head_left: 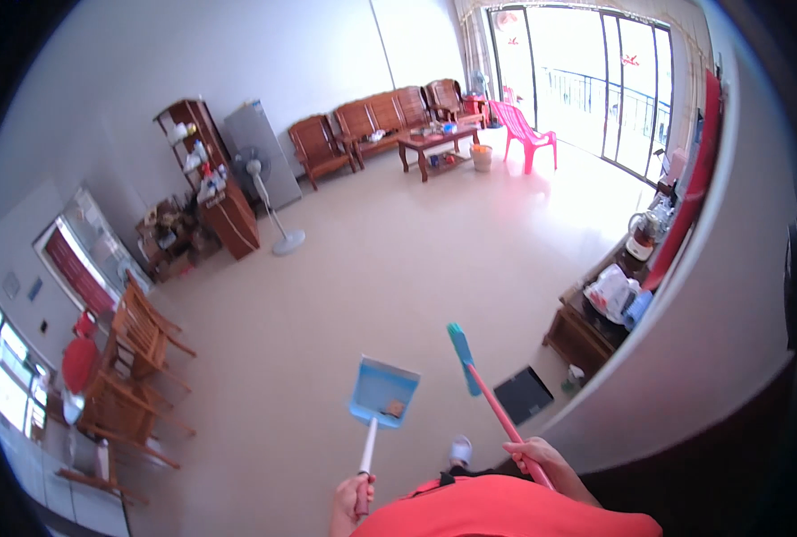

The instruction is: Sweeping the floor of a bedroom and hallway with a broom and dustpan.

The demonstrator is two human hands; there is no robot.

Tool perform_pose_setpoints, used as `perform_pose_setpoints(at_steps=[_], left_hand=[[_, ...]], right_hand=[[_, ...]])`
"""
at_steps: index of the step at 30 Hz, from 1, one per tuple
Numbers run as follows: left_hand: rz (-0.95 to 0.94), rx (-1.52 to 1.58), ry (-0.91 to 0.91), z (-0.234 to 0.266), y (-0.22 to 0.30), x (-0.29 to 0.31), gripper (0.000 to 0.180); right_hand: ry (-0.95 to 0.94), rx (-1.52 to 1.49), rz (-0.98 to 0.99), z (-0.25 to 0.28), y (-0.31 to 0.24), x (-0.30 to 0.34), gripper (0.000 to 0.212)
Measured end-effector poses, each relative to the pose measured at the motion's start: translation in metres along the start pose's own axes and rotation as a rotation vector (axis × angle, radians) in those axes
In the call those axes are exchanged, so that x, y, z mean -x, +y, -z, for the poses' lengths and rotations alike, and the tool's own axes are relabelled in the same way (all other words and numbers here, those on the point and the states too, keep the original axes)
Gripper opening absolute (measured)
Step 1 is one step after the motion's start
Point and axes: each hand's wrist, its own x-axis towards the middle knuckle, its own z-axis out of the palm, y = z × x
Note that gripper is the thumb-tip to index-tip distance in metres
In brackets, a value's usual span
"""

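My left hand (352, 494) is closed round the handle of a blue long-handled dustpan (372, 387). Its pan is out in front of me over the floor, and a small brownish bit of litter (394, 408) lies inside. In my right hand (542, 458) is the pink handle of a broom (497, 407), fingers wrapped round it. The broom's teal head (464, 360) points away from me, to the right of the dustpan and apart from it. Whether the bristles touch the floor I cannot tell.
A black flat square (523, 396) lies on the floor at right, beside a low wooden cabinet (586, 331) by the wall. Wooden chairs (139, 403) stand at left. Farther off are a standing fan (273, 210), a coffee table (434, 141), a wooden sofa (376, 121) and a pink chair (525, 134).
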Motion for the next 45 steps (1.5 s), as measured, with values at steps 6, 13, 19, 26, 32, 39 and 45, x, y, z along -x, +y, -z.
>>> perform_pose_setpoints(at_steps=[6,13,19,26,32,39,45], left_hand=[[0.027,-0.028,-0.051,-0.081,0.125,-0.108,0.028],[-0.036,-0.116,-0.01,-0.169,0.231,-0.26,0.026],[-0.019,-0.137,-0.154,-0.206,0.33,-0.454,0.028],[0.018,-0.271,-0.291,-0.318,0.467,-0.645,0.029],[-0.023,-0.241,-0.341,-0.435,0.542,-0.775,0.027],[0.014,-0.103,-0.299,-0.587,0.593,-0.889,0.026],[0.035,0.007,-0.284,-0.685,0.641,-0.987,0.027]], right_hand=[[0.102,0.032,-0.025,0.023,-0.14,-0.104,0.037],[0.072,-0.132,0.063,0.038,-0.283,-0.215,0.026],[0.183,-0.141,0.092,0.047,-0.402,-0.318,0.027],[0.238,-0.426,0.071,0.079,-0.507,-0.406,0.03],[0.382,-0.369,0.053,0.134,-0.611,-0.496,0.031],[0.446,-0.281,0.006,0.266,-0.755,-0.616,0.033],[0.44,-0.217,0.051,0.349,-0.904,-0.691,0.031]])
